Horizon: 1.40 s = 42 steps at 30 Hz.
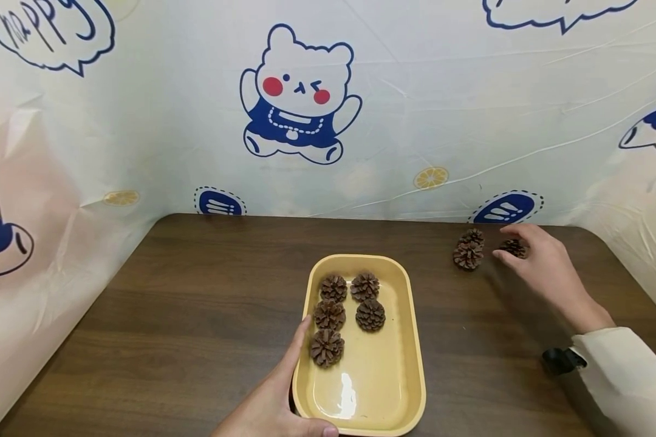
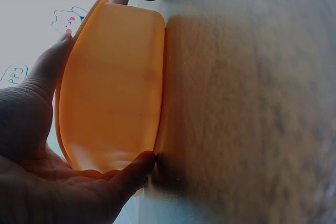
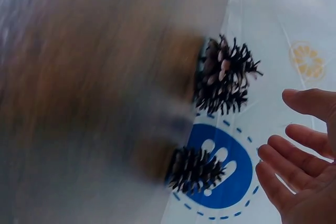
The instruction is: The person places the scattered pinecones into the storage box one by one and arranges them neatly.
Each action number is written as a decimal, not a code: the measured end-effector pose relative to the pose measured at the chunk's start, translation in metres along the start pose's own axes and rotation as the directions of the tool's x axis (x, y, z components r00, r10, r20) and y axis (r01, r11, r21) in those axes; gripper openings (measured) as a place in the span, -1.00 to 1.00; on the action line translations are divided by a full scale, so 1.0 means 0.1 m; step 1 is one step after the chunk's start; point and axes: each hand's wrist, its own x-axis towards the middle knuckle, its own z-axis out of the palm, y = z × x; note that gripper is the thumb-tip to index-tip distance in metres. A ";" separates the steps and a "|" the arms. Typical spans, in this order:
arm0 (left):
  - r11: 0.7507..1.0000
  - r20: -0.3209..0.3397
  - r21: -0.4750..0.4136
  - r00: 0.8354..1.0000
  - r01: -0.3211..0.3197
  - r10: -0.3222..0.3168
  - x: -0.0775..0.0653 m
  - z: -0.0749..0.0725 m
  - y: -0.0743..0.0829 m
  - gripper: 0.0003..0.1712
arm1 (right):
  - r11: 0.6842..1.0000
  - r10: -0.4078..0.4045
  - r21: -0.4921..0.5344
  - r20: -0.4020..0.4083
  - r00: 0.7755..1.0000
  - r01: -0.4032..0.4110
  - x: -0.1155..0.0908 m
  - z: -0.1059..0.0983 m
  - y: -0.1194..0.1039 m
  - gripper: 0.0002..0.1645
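A yellow tray (image 1: 382,388) holds several brown pine cones (image 1: 328,348), two rows along its left and middle. My left hand (image 1: 276,388) grips the tray's near left corner, with one finger along the side and the thumb at the near rim. In the left wrist view, that hand (image 2: 68,150) spans the tray's outer wall (image 2: 113,82). My right hand (image 1: 546,273) hovers at a pine cone (image 1: 512,247) on the far right, fingers spread and partly hiding it. Right wrist view: the hand (image 3: 304,166) is apart from the cones (image 3: 195,170).
Two pine cones (image 1: 468,250) sit close together left of my right hand. The brown wooden table (image 1: 197,315) ends at the back against a printed sheet (image 1: 393,121) with cartoon bears. A dark strap (image 1: 563,360) is on my right wrist.
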 end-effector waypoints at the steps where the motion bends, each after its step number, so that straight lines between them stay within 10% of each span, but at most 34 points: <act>1: 1.000 0.000 0.002 1.000 -0.002 0.002 0.00 0.00 0.00 0.61 | 1.000 0.010 -0.003 0.007 1.000 -0.010 0.00 0.00 0.02 -0.49; 42: 0.998 -0.010 0.052 0.999 -0.030 0.031 0.00 -0.01 -0.01 0.61 | 0.960 0.279 -0.086 0.339 0.898 -0.266 0.18 0.01 0.61 -0.30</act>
